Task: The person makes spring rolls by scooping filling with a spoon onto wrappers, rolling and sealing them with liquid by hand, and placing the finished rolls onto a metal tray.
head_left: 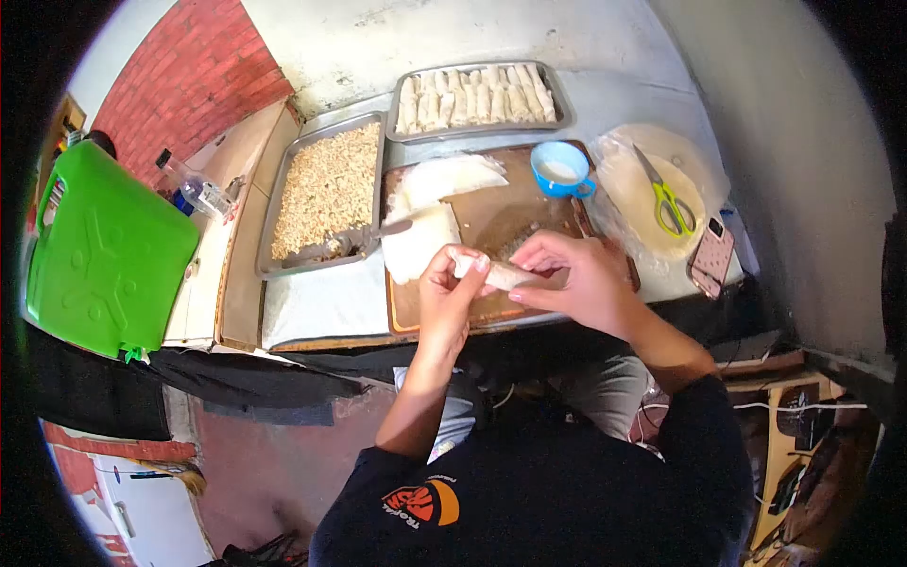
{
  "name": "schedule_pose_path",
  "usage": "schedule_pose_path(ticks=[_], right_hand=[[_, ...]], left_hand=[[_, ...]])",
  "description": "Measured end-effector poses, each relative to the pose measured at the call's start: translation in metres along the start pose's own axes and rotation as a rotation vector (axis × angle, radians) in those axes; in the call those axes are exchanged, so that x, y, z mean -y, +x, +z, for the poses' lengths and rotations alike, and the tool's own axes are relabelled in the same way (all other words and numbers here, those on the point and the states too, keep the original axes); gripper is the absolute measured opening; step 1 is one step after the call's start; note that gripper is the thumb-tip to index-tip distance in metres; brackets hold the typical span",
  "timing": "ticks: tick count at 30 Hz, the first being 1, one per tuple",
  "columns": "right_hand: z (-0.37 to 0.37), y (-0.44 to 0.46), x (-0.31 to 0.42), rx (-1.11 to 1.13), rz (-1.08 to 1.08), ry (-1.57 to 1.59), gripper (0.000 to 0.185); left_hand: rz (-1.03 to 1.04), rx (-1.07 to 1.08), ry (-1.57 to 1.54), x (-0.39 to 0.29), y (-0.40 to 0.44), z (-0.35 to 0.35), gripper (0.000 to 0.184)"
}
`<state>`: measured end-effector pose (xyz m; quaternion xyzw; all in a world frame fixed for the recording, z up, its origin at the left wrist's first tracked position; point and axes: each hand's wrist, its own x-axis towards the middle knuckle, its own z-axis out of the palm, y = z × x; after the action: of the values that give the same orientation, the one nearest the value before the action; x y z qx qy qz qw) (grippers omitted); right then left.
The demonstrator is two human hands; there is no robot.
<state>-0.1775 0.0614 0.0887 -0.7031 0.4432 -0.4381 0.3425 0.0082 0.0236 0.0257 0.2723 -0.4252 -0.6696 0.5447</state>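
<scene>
Between both hands, above the near part of a brown board [491, 213], is a pale spring roll [504, 275]. My left hand [452, 283] grips its left end between thumb and fingers. At its right end is my right hand [576, 276], thumb and fingers apart around the end of the roll; whether they press on it is hard to tell. Stacked white wrappers [420, 238] lie on the board to the left, more wrappers [463, 175] behind them. A blue cup [561, 170] with whitish liquid stands at the board's far right corner.
Left is a tray [267, 236] of crumbly filling with a spoon [392, 228]. Behind, another tray [397, 137] holds rows of rolls. Right are round wrappers [628, 203] on plastic, green-handled scissors [673, 213] and a phone [712, 257]. A green jerrycan [109, 250] and a bottle [203, 194] stand far left.
</scene>
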Motion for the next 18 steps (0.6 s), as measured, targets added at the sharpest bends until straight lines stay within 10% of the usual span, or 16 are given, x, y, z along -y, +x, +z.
schedule_pose_path(ticks=[4, 7, 11, 18], right_hand=[[0.000, 0.031, 0.004, 0.246, 0.182, 0.112, 0.022], [-0.006, 0.072, -0.017, 0.400, 0.324, 0.362, 0.018], [-0.024, 0.152, -0.032, 0.059, 0.343, 0.360, 0.017], [-0.023, 0.322, -0.166, -0.340, 0.385, -0.283, 0.035]], left_hand=[[0.019, -0.096, 0.106, -0.017, 0.001, -0.009, 0.034], [0.414, -0.227, 0.216, -0.029, -0.007, -0.024, 0.047], [0.722, -0.708, 0.577, -0.012, -0.013, -0.107, 0.038], [0.667, -0.820, 0.509, 0.001, -0.011, -0.150, 0.030]])
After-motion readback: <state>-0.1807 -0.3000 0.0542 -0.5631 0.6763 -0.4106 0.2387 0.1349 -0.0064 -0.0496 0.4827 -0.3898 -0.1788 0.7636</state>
